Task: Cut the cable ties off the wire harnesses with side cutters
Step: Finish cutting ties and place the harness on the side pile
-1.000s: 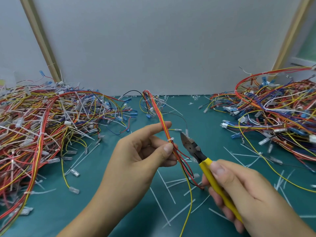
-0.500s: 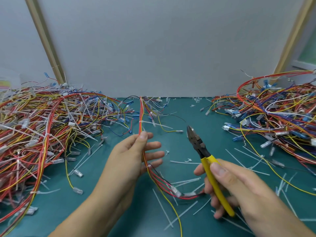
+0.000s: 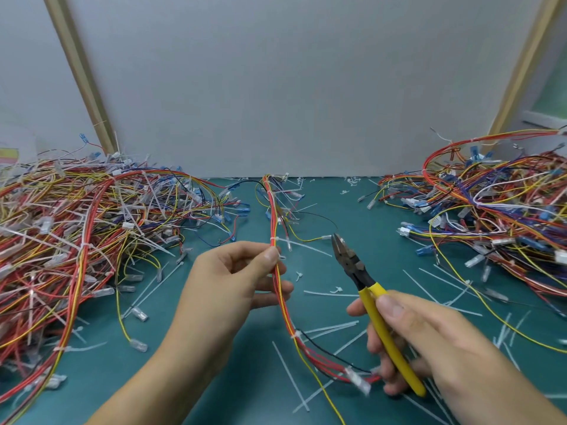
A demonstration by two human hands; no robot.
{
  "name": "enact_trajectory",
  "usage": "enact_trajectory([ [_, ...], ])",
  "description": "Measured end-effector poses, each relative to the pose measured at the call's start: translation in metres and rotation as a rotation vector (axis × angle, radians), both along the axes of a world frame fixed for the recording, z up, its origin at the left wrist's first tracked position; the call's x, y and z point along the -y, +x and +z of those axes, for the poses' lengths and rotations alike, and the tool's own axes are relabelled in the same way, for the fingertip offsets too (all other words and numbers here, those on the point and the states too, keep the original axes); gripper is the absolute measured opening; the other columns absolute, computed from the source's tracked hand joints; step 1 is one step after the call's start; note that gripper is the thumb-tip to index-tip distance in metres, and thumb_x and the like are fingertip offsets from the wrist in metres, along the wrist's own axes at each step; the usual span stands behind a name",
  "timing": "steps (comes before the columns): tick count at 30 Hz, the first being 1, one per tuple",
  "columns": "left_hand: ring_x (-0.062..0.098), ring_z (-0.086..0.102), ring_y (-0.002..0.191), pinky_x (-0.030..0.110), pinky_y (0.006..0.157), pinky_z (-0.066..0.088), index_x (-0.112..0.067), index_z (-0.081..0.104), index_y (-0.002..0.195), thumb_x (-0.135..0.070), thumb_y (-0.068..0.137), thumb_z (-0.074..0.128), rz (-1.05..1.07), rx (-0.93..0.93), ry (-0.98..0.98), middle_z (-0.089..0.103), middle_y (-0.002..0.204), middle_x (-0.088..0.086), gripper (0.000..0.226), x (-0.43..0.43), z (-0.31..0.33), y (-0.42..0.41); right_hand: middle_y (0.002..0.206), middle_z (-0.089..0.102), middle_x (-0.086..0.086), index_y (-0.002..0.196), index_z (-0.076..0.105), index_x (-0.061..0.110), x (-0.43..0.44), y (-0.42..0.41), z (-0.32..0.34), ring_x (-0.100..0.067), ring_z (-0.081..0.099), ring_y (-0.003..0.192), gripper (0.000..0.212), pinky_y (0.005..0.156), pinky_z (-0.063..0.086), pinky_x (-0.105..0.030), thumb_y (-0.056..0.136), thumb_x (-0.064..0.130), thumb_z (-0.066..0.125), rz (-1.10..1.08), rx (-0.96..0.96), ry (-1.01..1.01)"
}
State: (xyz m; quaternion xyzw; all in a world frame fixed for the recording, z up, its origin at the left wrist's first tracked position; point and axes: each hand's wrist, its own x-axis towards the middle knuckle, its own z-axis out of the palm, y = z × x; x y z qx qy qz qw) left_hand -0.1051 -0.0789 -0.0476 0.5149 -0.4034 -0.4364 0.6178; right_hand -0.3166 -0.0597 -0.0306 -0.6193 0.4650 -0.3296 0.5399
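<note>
Pinching wire harness (image 3: pixel 280 289) with left hand (image 3: pixel 233 280), right hand (image 3: pixel 429 342) gripping yellow side cutters (image 3: pixel 372 305), blades nearly closed

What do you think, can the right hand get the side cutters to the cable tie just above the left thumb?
Probably yes. The left hand pinches the harness below the cable tie, leaving it exposed, and only a loose yellow wire lies between it and the side cutters in the right hand.

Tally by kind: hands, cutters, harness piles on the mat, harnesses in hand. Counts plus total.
Hands: 2, left hand and right hand
Side cutters: 1
Harness piles: 2, left pile and right pile
Held harness: 1
Total: 6
</note>
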Motion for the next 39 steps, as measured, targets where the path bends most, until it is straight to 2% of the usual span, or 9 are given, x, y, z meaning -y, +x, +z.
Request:
enact_trajectory([
  [4, 0.033, 0.075, 0.069, 0.025, 0.058, 0.058, -0.003, 0.075, 0.079, -0.002, 0.086, 0.068, -0.060, 0.013, -0.072, 0.073, 0.076, 0.021, 0.010, -0.007, 0.000, -0.008, 0.073, 0.063, 0.000, 0.096, 0.074, 0.035, -0.001, 0.000, 0.001, -0.026, 0.062, 0.060, 0.063, 0.058, 0.055, -0.040, 0.058, 0.079, 0.049, 0.028, -0.078, -0.001],
  [9, 0.025, 0.076, 0.072, 0.024, 0.066, 0.059, -0.013, 0.076, 0.081, -0.007, 0.085, 0.072, -0.082, 0.199, -0.206, 0.075, 0.076, 0.010, 0.008, -0.014, 0.000, -0.017, 0.071, 0.064, -0.001, 0.094, 0.074, 0.034, -0.003, 0.002, 0.000, -0.025, 0.061, 0.059, 0.061, 0.053, 0.053, -0.035, 0.058, 0.077, 0.049, 0.102, -0.077, 0.044],
  [13, 0.021, 0.075, 0.075, 0.031, 0.075, 0.060, -0.018, 0.076, 0.083, -0.014, 0.084, 0.077, -0.090, 0.265, -0.230, 0.077, 0.077, 0.005, 0.004, -0.017, 0.000, -0.019, 0.073, 0.065, -0.006, 0.094, 0.075, 0.034, -0.005, 0.002, 0.002, -0.024, 0.063, 0.059, 0.063, 0.054, 0.053, -0.035, 0.057, 0.079, 0.050, 0.131, -0.033, 0.087],
  [19, 0.020, 0.075, 0.074, 0.038, 0.077, 0.060, -0.021, 0.076, 0.084, -0.016, 0.085, 0.073, -0.067, 0.310, -0.249, 0.077, 0.076, 0.002, 0.007, -0.018, 0.000, -0.020, 0.071, 0.065, -0.007, 0.096, 0.075, 0.033, -0.007, 0.001, 0.000, -0.025, 0.062, 0.057, 0.089, 0.052, 0.053, -0.034, 0.038, 0.097, 0.055, 0.124, -0.013, 0.109],
  [24, 0.020, 0.075, 0.074, 0.038, 0.076, 0.059, -0.021, 0.075, 0.085, -0.018, 0.084, 0.072, -0.076, 0.298, -0.251, 0.077, 0.076, 0.003, 0.004, -0.019, 0.001, -0.021, 0.072, 0.065, -0.007, 0.094, 0.075, 0.032, -0.009, 0.002, 0.002, -0.025, 0.062, 0.057, 0.080, 0.052, 0.052, -0.033, 0.046, 0.093, 0.055, 0.122, -0.007, 0.105],
  [26, 0.020, 0.075, 0.075, 0.037, 0.076, 0.060, -0.021, 0.075, 0.085, -0.019, 0.084, 0.073, -0.085, 0.302, -0.256, 0.077, 0.076, 0.003, 0.004, -0.019, 0.001, -0.021, 0.071, 0.066, -0.006, 0.095, 0.074, 0.032, -0.010, 0.003, 0.002, -0.024, 0.063, 0.056, 0.084, 0.051, 0.052, -0.031, 0.044, 0.096, 0.054, 0.111, -0.009, 0.101],
  [31, 0.021, 0.076, 0.072, 0.025, 0.068, 0.059, -0.013, 0.075, 0.081, -0.011, 0.084, 0.073, -0.083, 0.237, -0.263, 0.075, 0.074, 0.007, 0.004, -0.020, 0.001, -0.024, 0.072, 0.066, -0.008, 0.097, 0.074, 0.033, -0.010, 0.003, 0.001, -0.025, 0.064, 0.057, 0.073, 0.052, 0.053, -0.032, 0.055, 0.087, 0.050, 0.082, -0.015, 0.077],
  [33, 0.022, 0.076, 0.070, 0.022, 0.065, 0.058, -0.010, 0.075, 0.080, -0.008, 0.083, 0.072, -0.081, 0.219, -0.265, 0.075, 0.072, 0.008, 0.005, -0.020, 0.001, -0.025, 0.072, 0.066, -0.009, 0.098, 0.073, 0.033, -0.010, 0.003, -0.001, -0.025, 0.064, 0.057, 0.077, 0.051, 0.053, -0.032, 0.052, 0.091, 0.050, 0.075, -0.023, 0.079],
  [39, 0.021, 0.076, 0.071, 0.024, 0.067, 0.059, -0.009, 0.074, 0.082, -0.007, 0.084, 0.071, -0.093, 0.212, -0.258, 0.075, 0.072, 0.008, 0.005, -0.021, 0.001, -0.027, 0.070, 0.065, -0.007, 0.094, 0.073, 0.036, -0.008, 0.003, -0.002, -0.022, 0.063, 0.055, 0.070, 0.051, 0.052, -0.029, 0.054, 0.088, 0.048, 0.081, -0.048, 0.066],
])
